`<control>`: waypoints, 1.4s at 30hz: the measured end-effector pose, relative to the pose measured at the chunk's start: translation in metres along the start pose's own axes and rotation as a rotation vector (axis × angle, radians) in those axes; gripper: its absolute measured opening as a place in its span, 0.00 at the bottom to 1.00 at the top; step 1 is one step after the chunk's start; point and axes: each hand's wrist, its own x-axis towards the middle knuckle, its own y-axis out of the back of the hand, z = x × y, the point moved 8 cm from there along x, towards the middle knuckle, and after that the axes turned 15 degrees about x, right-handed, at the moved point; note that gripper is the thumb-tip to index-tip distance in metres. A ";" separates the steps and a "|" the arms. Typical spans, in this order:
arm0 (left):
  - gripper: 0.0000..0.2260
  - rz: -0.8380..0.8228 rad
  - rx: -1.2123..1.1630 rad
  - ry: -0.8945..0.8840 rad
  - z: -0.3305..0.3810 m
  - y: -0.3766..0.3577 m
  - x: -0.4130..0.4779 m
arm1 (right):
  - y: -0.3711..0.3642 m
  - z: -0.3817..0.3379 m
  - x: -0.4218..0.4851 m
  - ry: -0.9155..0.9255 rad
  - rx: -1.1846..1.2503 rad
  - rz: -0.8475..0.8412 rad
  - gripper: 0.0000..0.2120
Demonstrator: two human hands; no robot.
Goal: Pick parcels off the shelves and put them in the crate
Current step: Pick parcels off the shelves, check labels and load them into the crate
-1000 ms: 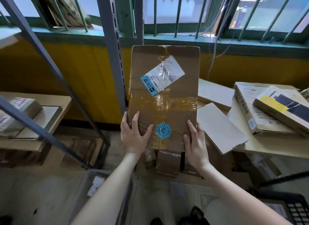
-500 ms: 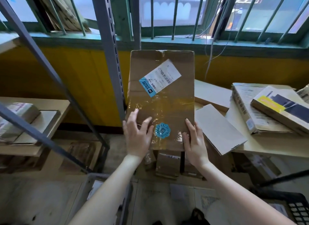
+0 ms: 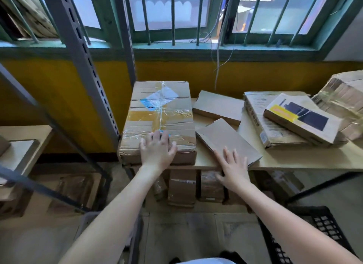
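The taped box [image 3: 159, 110] lies flat at the left end of the shelf [image 3: 294, 157], hard by the grey post [image 3: 82, 67], its near face at the shelf's edge. The left hand [image 3: 157, 149] rests on its top near that edge, fingers spread and gripping nothing. Just to its right a flat parcel [image 3: 225, 138] lies askew, its near corner past the edge, and the right hand [image 3: 233, 171] lies on that corner, fingers likewise spread. Neither parcel is gripped yet. The flat parcel looks the easier pick: curl the fingers under the overhanging corner, thumb on top. The box is bulky and slick with tape, so it likely wants both hands beneath it. The black crate [image 3: 324, 224] sits low on the right.
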 end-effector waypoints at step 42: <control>0.13 -1.274 -0.671 -0.645 0.593 -0.160 -0.249 | -0.116 0.406 -0.376 -1.456 1.838 1.062 0.20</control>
